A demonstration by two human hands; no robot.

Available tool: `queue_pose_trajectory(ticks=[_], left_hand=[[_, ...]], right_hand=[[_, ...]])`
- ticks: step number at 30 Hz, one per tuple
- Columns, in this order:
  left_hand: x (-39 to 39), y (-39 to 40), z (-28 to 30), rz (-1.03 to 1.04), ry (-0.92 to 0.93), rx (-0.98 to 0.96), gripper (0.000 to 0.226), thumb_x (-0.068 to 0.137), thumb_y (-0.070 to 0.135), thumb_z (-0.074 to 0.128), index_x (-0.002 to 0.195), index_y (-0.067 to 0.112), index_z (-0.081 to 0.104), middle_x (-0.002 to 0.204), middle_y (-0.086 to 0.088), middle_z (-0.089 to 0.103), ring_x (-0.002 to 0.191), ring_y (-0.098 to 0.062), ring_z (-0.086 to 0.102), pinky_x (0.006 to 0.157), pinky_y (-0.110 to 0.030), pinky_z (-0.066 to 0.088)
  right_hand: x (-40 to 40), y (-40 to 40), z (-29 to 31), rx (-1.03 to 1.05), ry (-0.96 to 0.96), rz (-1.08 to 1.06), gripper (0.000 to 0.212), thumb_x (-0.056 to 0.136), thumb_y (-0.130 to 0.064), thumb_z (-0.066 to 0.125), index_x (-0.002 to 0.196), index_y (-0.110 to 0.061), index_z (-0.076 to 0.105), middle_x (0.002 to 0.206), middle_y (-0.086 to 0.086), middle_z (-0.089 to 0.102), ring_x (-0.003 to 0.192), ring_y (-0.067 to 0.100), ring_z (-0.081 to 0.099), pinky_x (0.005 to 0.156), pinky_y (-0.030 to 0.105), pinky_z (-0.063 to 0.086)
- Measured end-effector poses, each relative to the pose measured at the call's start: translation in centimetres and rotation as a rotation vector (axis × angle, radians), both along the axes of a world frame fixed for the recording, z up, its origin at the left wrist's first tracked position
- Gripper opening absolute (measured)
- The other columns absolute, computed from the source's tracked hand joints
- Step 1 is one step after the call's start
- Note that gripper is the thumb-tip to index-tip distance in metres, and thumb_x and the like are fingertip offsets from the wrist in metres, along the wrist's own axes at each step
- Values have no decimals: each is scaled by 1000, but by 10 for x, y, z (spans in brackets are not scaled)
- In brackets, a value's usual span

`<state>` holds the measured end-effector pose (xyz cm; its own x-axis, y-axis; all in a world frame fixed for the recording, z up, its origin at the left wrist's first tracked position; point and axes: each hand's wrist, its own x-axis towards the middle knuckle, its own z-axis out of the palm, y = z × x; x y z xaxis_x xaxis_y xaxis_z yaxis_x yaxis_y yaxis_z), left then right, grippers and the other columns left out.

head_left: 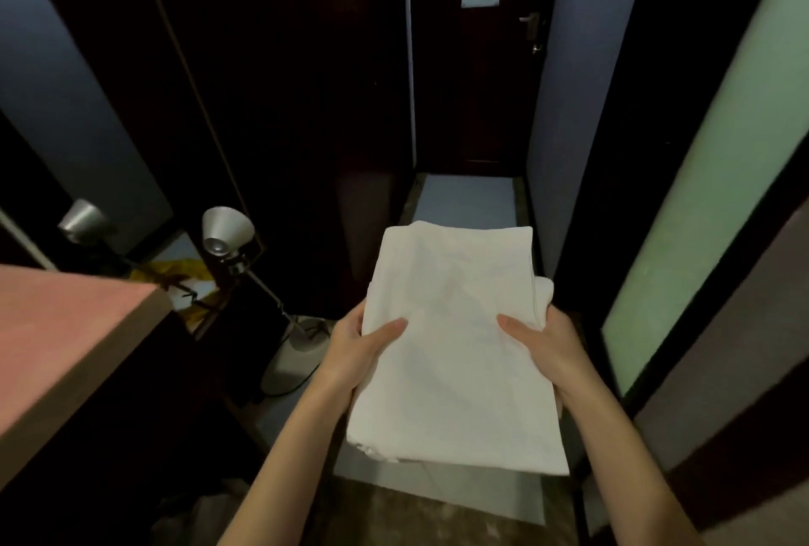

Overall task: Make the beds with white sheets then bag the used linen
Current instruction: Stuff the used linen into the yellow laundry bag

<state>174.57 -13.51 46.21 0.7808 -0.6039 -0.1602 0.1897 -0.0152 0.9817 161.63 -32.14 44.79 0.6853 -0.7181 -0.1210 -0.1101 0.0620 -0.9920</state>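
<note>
The person carries a folded white sheet (451, 339) flat in front of the body, above the floor of a dim entry passage. The left hand (363, 348) grips its left edge and the right hand (543, 344) its right edge, thumbs on top, fingers curled underneath. A desk lamp (227, 234) stands at the left, a dark door (477, 64) ahead

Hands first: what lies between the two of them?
In the head view, the folded white sheet spans from left hand to right hand; both grip it.
</note>
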Motion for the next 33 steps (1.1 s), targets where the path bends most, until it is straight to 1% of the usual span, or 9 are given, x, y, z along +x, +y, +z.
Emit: queue_pose_trajectory(ticks=[4,8,11,14,17,19,23,28,33], left_hand=[[71,-47,-13,-3,11,16,32,87,6,68,117,16,63,109,-5,73,92,-19,72,68,-25,58],[155,-110,-21,34,-21,8,34,88,9,68,121,17,62,110,-3,72,96,-21,71,82,-35,59],[207,-150,-19,47,17,-12,36,89,8,66,123,14,60,113,-6,71,98,-23,70,84,-38,58],[261,-189,-20,90,5,-32,34,89,6,66,121,15,60,113,-7,71,95,-21,71,78,-31,59],[314,-220,-25,123,15,4,38,88,8,67,124,16,58,114,-4,69,95,-14,69,70,-22,58],[351,-240,-36,117,2,45,41,87,12,69,126,17,57,115,-4,68,97,-15,68,74,-24,59],[430,-284,-61,112,-11,110,38,86,16,71,122,24,58,112,-1,69,100,-19,68,88,-40,56],[532,-335,-96,72,-72,195,38,85,17,71,120,24,59,110,3,69,96,-14,68,78,-30,56],[609,-379,-123,69,-58,287,48,84,19,72,130,18,56,113,2,67,102,-17,66,83,-34,56]], right_hand=[[70,-49,-4,-39,54,7,33,89,-6,65,122,-5,59,108,8,65,97,26,62,85,35,49],[162,-116,-11,-70,69,25,39,89,-11,66,126,-4,56,114,12,65,101,29,62,92,43,50],[221,-158,-7,-57,76,52,36,90,-10,64,125,-7,56,110,9,64,95,24,62,88,39,49],[277,-198,-2,-55,79,98,29,91,-10,63,119,-11,57,105,6,65,89,19,63,84,37,51],[333,-232,-6,-78,107,131,23,92,-10,62,114,-12,56,92,-2,64,79,11,61,65,24,50],[368,-251,-12,-131,134,133,22,92,-12,61,113,-13,54,90,-3,62,76,8,59,60,21,46],[443,-290,-37,-150,176,87,32,90,-15,64,120,-11,53,96,1,61,80,14,60,60,23,45],[533,-330,-70,-154,226,14,41,90,-16,64,128,-6,53,104,5,61,91,22,60,60,24,44],[603,-371,-97,-159,276,9,32,89,-12,64,120,-11,57,101,2,61,89,19,61,70,30,49]])
